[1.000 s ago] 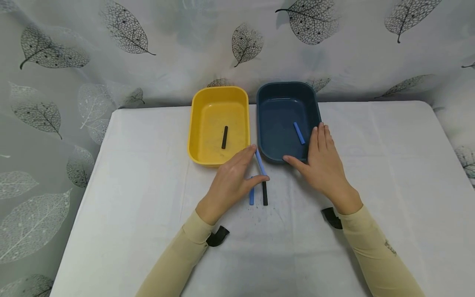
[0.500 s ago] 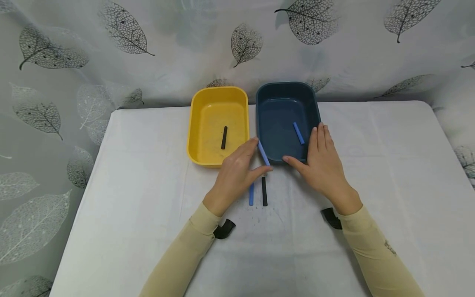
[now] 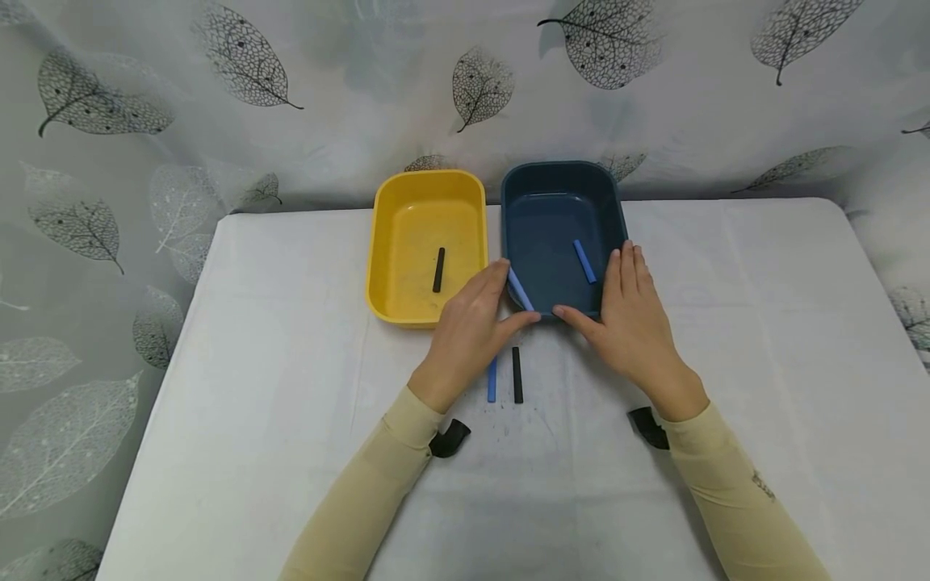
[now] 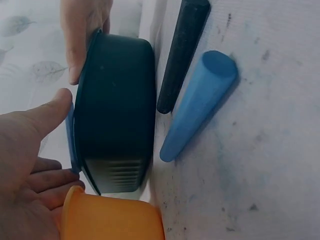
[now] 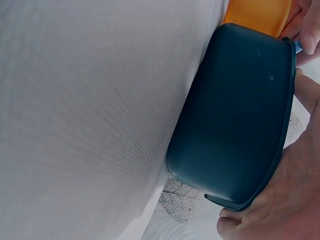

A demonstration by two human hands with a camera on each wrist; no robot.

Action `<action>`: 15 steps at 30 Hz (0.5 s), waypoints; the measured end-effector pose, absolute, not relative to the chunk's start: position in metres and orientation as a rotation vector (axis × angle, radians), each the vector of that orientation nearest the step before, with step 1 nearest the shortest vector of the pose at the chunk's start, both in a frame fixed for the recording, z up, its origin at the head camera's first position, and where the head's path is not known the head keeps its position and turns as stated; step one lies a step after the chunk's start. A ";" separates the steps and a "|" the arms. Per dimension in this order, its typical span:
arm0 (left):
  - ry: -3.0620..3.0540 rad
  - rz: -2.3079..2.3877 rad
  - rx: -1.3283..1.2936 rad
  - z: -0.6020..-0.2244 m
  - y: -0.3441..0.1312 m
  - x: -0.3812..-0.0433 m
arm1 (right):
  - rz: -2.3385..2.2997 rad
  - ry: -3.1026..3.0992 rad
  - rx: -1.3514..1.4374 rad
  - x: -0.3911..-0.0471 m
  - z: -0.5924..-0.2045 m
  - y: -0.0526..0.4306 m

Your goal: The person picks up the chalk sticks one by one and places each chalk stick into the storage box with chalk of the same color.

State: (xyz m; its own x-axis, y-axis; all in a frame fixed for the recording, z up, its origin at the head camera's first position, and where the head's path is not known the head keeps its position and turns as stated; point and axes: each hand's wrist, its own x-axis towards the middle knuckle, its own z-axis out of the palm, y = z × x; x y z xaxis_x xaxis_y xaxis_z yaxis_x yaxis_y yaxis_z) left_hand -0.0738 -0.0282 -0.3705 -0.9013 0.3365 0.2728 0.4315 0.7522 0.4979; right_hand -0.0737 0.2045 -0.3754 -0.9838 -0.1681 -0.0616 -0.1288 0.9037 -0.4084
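Note:
My left hand (image 3: 468,327) pinches a blue chalk stick (image 3: 520,289) between thumb and fingertips, over the near left corner of the dark blue tray (image 3: 559,165). In the left wrist view this chalk stick (image 4: 70,132) lies along the tray's rim, partly hidden by the thumb. My right hand (image 3: 639,323) rests on the tray's near right corner, its fingers straight along the right rim and its thumb on the near rim. Another blue chalk stick (image 3: 584,261) lies inside the tray. On the tablecloth, a blue chalk stick (image 3: 492,381) and a black one (image 3: 517,375) lie side by side.
Just left of the blue tray stands a yellow tray (image 3: 378,242) with a black chalk stick (image 3: 439,269) inside. Both trays sit at the table's back edge, before a leaf-patterned curtain (image 3: 349,121). Chalk smudges mark the white tablecloth (image 3: 291,363).
My left hand has moved forward and slightly right, carrying the blue chalk stick from between the trays to the blue tray's near left corner. My right hand has stayed in place.

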 end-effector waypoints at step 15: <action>-2.769 -0.797 -0.605 -0.369 -0.022 -0.082 | -0.635 2.956 -0.240 -0.073 -0.375 0.204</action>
State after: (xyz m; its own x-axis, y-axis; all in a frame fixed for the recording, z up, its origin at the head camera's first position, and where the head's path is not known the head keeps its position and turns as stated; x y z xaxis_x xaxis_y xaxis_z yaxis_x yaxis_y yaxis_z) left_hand -0.0816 -0.0216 -0.3689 -0.8970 0.3298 0.2943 0.4358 0.7711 0.4641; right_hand -0.0735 0.2042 -0.3751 -0.9816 -0.1765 -0.0729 -0.1310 0.9002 -0.4153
